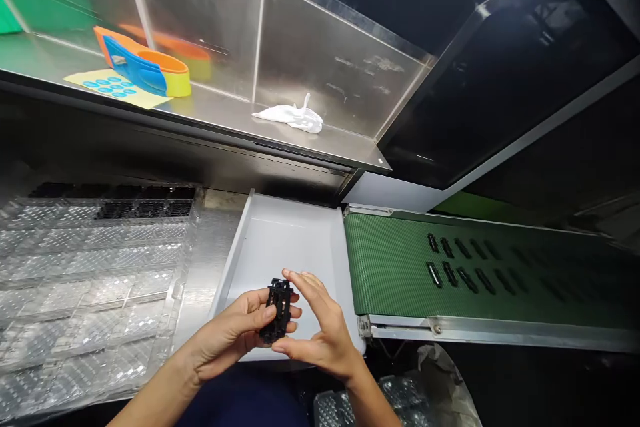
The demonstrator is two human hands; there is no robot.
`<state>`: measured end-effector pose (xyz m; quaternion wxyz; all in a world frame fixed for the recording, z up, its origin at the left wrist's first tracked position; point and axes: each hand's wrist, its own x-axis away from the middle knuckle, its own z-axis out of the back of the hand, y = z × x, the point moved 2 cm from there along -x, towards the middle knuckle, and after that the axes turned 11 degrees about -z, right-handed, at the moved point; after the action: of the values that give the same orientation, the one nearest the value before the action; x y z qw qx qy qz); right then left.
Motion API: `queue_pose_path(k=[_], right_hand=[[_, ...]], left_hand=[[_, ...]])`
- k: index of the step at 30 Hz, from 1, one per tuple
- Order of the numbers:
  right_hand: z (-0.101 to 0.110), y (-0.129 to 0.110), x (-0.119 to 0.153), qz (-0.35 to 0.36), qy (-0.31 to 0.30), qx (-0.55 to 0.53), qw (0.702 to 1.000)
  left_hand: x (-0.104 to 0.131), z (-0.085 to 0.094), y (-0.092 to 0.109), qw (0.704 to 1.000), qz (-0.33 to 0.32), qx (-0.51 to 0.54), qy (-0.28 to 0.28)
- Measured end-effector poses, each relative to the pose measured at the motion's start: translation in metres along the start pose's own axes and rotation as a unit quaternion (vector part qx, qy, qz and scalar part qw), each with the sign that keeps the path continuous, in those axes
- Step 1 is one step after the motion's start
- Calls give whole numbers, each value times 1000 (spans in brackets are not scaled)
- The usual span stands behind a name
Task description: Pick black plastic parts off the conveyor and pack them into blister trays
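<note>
Over the white tray, my left hand (240, 323) grips a small black slotted plastic part (279, 303), its thumb across the front face. My right hand (323, 327) spans the same part, with the forefinger at its upper end and the thumb at its lower end. The thumb and forefinger are bent around the part with a gap at the palm. The back of the part and some left fingertips are hidden.
The white tray (295, 227) adjoins a green conveyor belt (390, 267) carrying rows of black parts (467, 278). At left is a clear blister tray (90, 293), black parts in its far rows. A steel shelf (215, 113) holds a crumpled white item (295, 117) and a coloured band (145, 67).
</note>
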<state>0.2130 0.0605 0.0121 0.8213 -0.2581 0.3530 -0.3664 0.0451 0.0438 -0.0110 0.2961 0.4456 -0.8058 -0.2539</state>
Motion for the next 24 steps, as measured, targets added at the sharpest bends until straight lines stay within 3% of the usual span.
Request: queue_pose_path(k=[8, 11, 13, 15, 17, 18, 20, 22, 24], right_hand=[[24, 21, 16, -42, -4, -13, 999], [33, 28, 23, -59, 24, -24, 998], [47, 39, 27, -81, 6, 4, 997], [75, 61, 31, -135, 22, 62, 989], [119, 92, 40, -221, 122, 130, 959], [144, 109, 47, -268, 197, 162, 929], [189, 140, 62, -317, 280, 201, 884], [220, 164, 74, -335, 305, 224, 863], [234, 176, 81, -340, 302, 234, 859]], left_hand=[[-34, -24, -11, 998, 30, -7, -63], [-49, -33, -20, 996, 56, -5, -69], [-61, -39, -28, 995, 73, -13, -67], [-74, -47, -34, 994, 87, -23, -70], [-84, -55, -38, 992, 92, -30, -78], [-89, -58, -40, 992, 95, -31, -81], [-95, -62, -43, 991, 99, -28, -87], [-99, -62, -46, 990, 104, -28, -95], [-102, -60, -47, 990, 97, -37, -100]])
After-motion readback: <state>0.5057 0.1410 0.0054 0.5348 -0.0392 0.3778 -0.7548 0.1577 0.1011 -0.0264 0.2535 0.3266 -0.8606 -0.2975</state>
